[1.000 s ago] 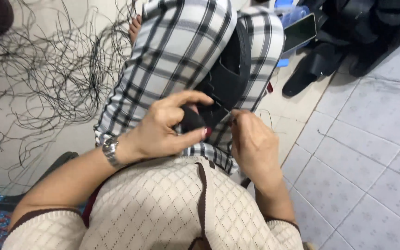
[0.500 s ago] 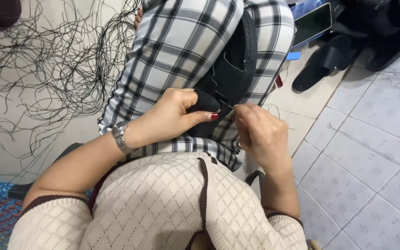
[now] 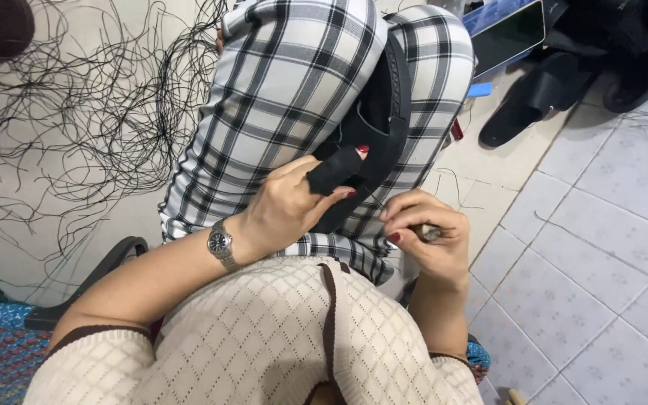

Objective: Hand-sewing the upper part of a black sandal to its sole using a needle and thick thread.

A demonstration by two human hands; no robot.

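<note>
1. The left hand (image 3: pixel 294 210) pinches a flat black fabric piece (image 3: pixel 373 150) lying on the checked black-and-white trouser lap (image 3: pixel 294 90), fingers closed on its lower end.
2. The right hand (image 3: pixel 425 236), curled tight just right of it, grips a small dark tool (image 3: pixel 430 232) I cannot identify.
3. Loose black threads (image 3: pixel 76 112) spread over the pale floor (image 3: pixel 586 285) at left; black sandals (image 3: pixel 538 97) lie near the top right corner.

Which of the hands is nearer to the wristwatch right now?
Left. The wristwatch sits on the left wrist, right behind the left hand, which holds a black strap piece on the lap. The right hand is off to the right, apart from the watch.
</note>
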